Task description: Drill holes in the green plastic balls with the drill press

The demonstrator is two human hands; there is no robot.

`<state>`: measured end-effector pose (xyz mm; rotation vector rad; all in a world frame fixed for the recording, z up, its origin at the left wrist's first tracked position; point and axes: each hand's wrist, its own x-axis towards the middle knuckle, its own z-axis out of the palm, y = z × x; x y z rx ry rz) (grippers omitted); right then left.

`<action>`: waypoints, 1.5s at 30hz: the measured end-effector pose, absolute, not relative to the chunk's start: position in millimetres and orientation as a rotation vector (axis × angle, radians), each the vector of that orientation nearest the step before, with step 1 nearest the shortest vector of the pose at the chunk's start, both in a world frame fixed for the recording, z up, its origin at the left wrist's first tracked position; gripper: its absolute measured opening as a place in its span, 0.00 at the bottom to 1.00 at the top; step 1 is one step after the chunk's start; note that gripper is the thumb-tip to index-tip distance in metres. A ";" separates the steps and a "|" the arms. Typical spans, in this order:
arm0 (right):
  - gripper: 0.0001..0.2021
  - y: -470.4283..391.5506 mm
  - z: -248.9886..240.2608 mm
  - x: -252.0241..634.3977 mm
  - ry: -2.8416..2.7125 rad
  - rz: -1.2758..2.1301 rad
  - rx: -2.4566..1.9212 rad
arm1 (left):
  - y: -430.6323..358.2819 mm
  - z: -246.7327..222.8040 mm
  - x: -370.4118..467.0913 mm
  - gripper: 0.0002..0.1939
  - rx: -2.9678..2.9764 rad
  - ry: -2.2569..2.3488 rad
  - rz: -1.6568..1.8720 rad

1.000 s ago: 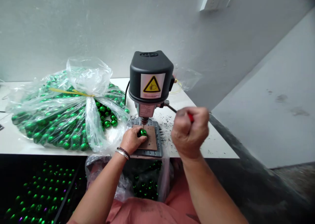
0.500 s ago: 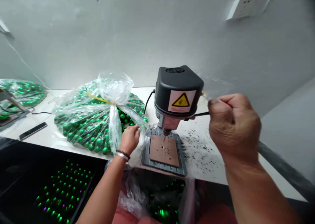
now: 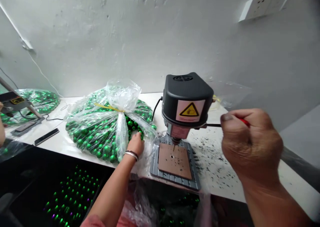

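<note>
My right hand (image 3: 250,143) is closed around the red-ended feed lever (image 3: 213,125) of a small black bench drill press (image 3: 188,100). Its drill bit (image 3: 174,147) hangs above a brown square board (image 3: 175,162) with a hole in it, on the grey base (image 3: 155,160). My left hand (image 3: 136,144) reaches into the gap of a clear plastic bag (image 3: 123,95) full of shiny green balls (image 3: 100,143). Its fingertips dip among the balls and are partly hidden, so whether they grip one does not show. A yellow tie (image 3: 108,107) cinches the bag.
Dark shavings (image 3: 212,163) litter the white table (image 3: 235,187) right of the base. A phone (image 3: 46,136) lies left of the bag. Further left stand another drill machine (image 3: 15,102) and a second bag of green balls (image 3: 42,99). Part of another person's hand (image 3: 2,127) shows there.
My left hand has gone from the bag's edge to deeper among the green balls. My right hand stays on the lever. The view has shifted left, bringing the other machine and person's hand into sight.
</note>
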<state>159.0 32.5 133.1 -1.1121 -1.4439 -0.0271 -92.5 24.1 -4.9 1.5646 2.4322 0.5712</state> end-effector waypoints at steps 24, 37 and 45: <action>0.09 27.2 130.6 162.3 -1.511 0.057 -0.921 | -3.6 12.4 -20.0 0.19 1.683 1.945 0.681; 0.09 27.9 128.4 164.4 -1.561 0.000 -0.930 | 11.6 18.6 -10.3 0.21 2.016 1.945 0.477; 0.09 27.7 128.4 164.2 -1.519 0.061 -0.844 | 23.3 11.4 -9.3 0.25 1.997 1.869 0.472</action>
